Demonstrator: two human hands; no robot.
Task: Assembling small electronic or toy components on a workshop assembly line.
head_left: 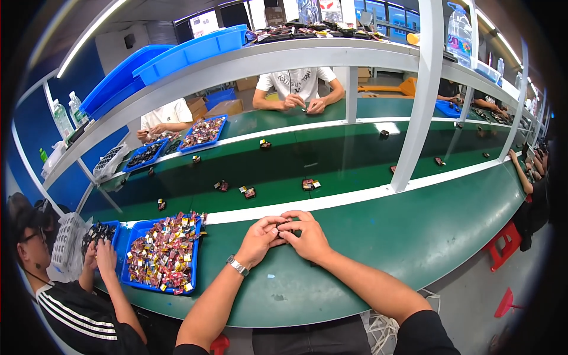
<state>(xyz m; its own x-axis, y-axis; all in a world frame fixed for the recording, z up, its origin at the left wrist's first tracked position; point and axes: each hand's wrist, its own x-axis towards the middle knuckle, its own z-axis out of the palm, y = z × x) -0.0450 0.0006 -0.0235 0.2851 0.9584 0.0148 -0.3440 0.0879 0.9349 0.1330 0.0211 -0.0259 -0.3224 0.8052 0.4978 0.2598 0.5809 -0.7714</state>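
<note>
Over the green worktop (349,236), my left hand (260,239) and my right hand (305,235) meet with their fingertips pressed around a small black part (280,229). Fingers cover most of that part, so its exact kind cannot be made out. Both hands are closed on it. Left of my left forearm stands a blue tray (194,260) heaped with small pieces in dark red, yellow and white. A tiny pale blue scrap (271,276) lies on the worktop below my hands.
A green conveyor belt (343,154) beyond the white rail carries scattered small assemblies (249,192). At left a co-worker (77,302) handles black parts from another blue tray (116,232). A grey post (414,118) rises ahead right. Blue bins (195,53) rest on the overhead shelf.
</note>
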